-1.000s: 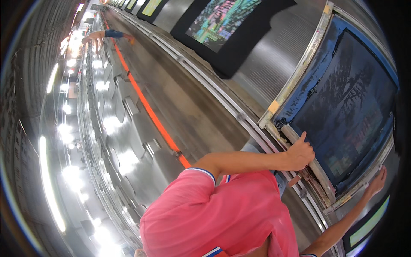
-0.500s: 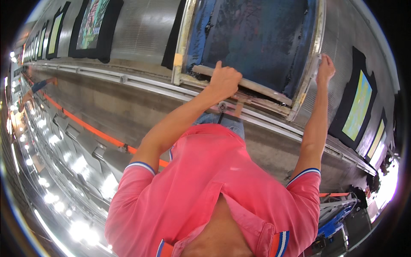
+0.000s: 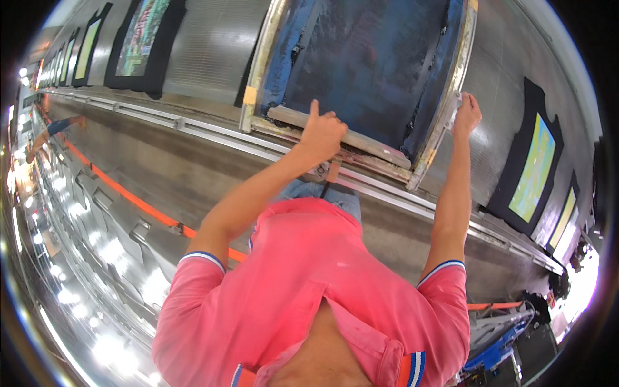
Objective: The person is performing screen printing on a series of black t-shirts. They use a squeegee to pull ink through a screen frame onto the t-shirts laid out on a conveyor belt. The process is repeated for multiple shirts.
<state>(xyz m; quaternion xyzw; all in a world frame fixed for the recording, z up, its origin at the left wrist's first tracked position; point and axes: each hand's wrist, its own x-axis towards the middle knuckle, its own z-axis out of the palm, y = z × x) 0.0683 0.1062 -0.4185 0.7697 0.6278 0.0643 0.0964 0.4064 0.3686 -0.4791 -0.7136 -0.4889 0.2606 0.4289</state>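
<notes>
A screen-printing frame (image 3: 258,77) with pale, stained rails and dark blue ink-smeared mesh (image 3: 371,64) stands in front of me at the top. My left hand (image 3: 324,135) is closed over the wooden handle of a squeegee (image 3: 382,147), its thumb pointing up. The squeegee lies across the frame's near end; ink hides its lower edge. At the frame's right rail, my right hand (image 3: 468,116) has its fingers closed on a small pale fitting (image 3: 455,106), only partly visible.
Black shirts with colourful printed panels lie on the long grey table, such as one at the right (image 3: 525,168) and another at the left (image 3: 138,51). A metal rail (image 3: 200,126) edges the table. Behind me runs an orange strip (image 3: 122,190). Another person's arm (image 3: 55,129) shows far left.
The frame has shifted left along the table and slightly nearer, covering more of the black shirt edge beside it. Both hands and the squeegee moved with it.
</notes>
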